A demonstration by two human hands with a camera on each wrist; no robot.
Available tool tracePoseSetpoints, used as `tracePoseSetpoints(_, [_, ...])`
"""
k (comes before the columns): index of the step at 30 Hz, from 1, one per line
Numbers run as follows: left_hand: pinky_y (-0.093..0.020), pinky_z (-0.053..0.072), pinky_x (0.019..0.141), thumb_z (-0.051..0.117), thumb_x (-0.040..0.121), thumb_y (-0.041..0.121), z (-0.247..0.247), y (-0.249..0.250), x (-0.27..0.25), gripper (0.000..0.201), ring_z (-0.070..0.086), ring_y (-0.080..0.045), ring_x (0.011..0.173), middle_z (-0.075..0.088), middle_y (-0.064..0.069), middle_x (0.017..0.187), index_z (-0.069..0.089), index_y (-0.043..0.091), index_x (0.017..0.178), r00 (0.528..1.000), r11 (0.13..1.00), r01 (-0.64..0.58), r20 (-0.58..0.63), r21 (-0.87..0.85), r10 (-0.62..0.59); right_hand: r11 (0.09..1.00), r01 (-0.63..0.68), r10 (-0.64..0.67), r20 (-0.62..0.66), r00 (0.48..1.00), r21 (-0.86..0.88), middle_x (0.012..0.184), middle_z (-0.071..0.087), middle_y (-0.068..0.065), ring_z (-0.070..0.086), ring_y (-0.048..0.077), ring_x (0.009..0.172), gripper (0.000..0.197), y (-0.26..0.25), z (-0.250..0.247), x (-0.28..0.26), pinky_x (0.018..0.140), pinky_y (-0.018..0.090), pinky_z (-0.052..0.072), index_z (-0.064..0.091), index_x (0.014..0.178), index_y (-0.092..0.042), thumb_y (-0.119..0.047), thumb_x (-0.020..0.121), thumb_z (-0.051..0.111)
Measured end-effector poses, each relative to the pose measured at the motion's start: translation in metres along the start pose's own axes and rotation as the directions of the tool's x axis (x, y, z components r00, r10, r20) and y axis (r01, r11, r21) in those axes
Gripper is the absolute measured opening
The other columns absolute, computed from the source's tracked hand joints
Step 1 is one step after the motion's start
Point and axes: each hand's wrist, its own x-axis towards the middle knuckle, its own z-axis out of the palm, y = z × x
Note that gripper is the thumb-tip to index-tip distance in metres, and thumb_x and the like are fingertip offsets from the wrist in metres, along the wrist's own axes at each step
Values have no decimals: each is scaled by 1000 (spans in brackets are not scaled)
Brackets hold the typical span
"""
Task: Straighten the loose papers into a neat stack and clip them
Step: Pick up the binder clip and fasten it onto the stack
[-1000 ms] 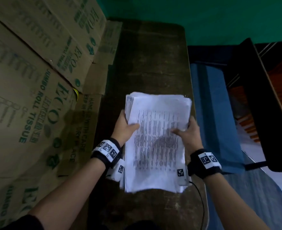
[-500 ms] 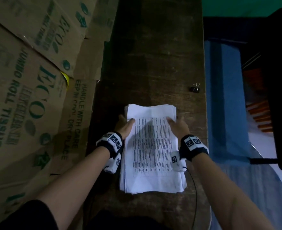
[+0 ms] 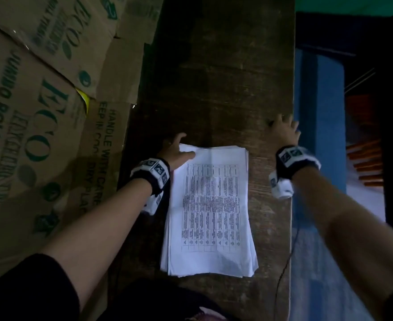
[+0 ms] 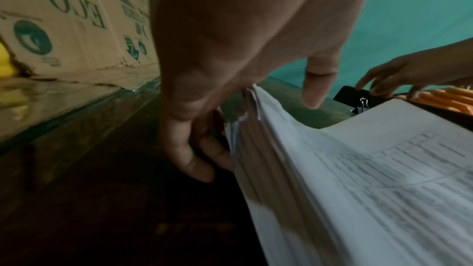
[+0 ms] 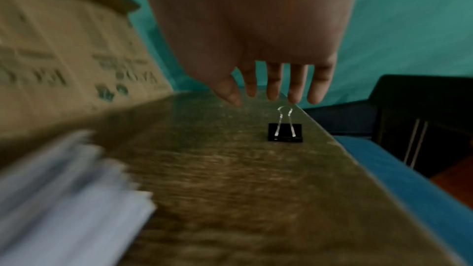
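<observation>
Left hand (image 3: 175, 150) pins the paper stack's (image 3: 210, 212) far-left corner on the counter (image 3: 225, 89), thumb on top, probably so sheets stay aligned. Right hand (image 5: 258, 48), fingers spread and empty, hovers over the binder clip (image 5: 284, 131) near the counter's right edge.

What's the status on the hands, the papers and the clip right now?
Left hand grips the far left corner of the paper stack on the table. Right hand open, hovering over the binder clip, not touching. Nothing in between.
</observation>
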Motion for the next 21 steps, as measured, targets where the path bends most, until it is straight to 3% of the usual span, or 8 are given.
tracePoseSetpoints(4, [-37, 44, 95, 66, 80, 41, -5, 12, 9, 59, 45, -36, 121, 27, -11, 140, 44, 30, 134, 998, 967, -44, 60, 253, 30, 976, 59, -47, 63, 997, -209, 157, 11, 23, 13, 46, 142, 53, 9, -6, 36, 113, 58, 18, 24, 148, -11, -18, 99, 42])
tracePoseSetpoints(7, [-40, 44, 95, 67, 78, 43, -4, 15, 13, 64, 44, -36, 123, 29, -11, 141, 40, 29, 135, 994, 937, -63, 108, 344, 28, 973, 76, -48, 131, 990, -217, 148, 27, 28, 32, 49, 133, 42, 13, -2, 46, 107, 58, 34, 39, 139, 1, -10, 98, 44])
tracePoseSetpoints(9, [-50, 38, 103, 65, 77, 46, -4, 19, 15, 68, 31, -40, 132, 26, -11, 144, 36, 29, 137, 992, 902, -61, 128, 428, 6, 971, 98, -66, 150, 987, -218, 134, 44, 31, 49, 48, 117, 30, 14, -1, 46, 96, 54, 46, 54, 123, 6, -8, 98, 44])
tracePoseSetpoints(12, [-55, 29, 109, 64, 78, 48, -4, 28, 15, 81, 16, -43, 140, 19, -12, 152, 27, 19, 144, 989, 813, -69, 148, 578, -22, 960, 184, -140, 209, 968, -213, 112, 61, 29, 61, 42, 100, 22, 8, -6, 37, 79, 42, 50, 62, 105, 9, -7, 97, 48])
tracePoseSetpoints(15, [-46, 37, 102, 63, 80, 48, -9, 35, 17, 76, 30, -37, 136, 28, -15, 149, 33, 9, 139, 985, 758, -96, 173, 645, -22, 964, 231, -197, 230, 953, -131, 106, 63, 26, 62, 37, 99, 26, -11, -20, 28, 74, 35, 46, 63, 98, 9, -15, 96, 56])
tracePoseSetpoints(18, [-33, 46, 81, 61, 83, 44, -17, 40, 23, 51, 54, -28, 106, 49, -13, 131, 53, 7, 117, 974, 803, -115, 226, 585, -25, 949, 315, -311, 294, 904, 35, 101, 62, 12, 60, 27, 93, 18, -39, -33, 15, 75, 32, 45, 65, 95, -7, -25, 93, 61])
tracePoseSetpoints(19, [-33, 48, 80, 61, 83, 44, -19, 41, 25, 49, 56, -27, 102, 52, -13, 129, 55, 7, 115, 971, 809, -117, 238, 576, -28, 925, 374, -375, 332, 866, 72, 99, 61, 8, 57, 21, 89, 14, -49, -35, 10, 74, 30, 43, 63, 93, -12, -26, 93, 61])
tracePoseSetpoints(21, [-35, 48, 91, 60, 85, 45, -21, 40, 27, 59, 53, -28, 116, 48, -11, 137, 49, 10, 131, 969, 808, -109, 243, 579, -44, 880, 458, -469, 396, 789, 128, 96, 62, 3, 56, 15, 83, 15, -68, -33, -4, 65, 26, 39, 61, 94, -13, -27, 91, 64])
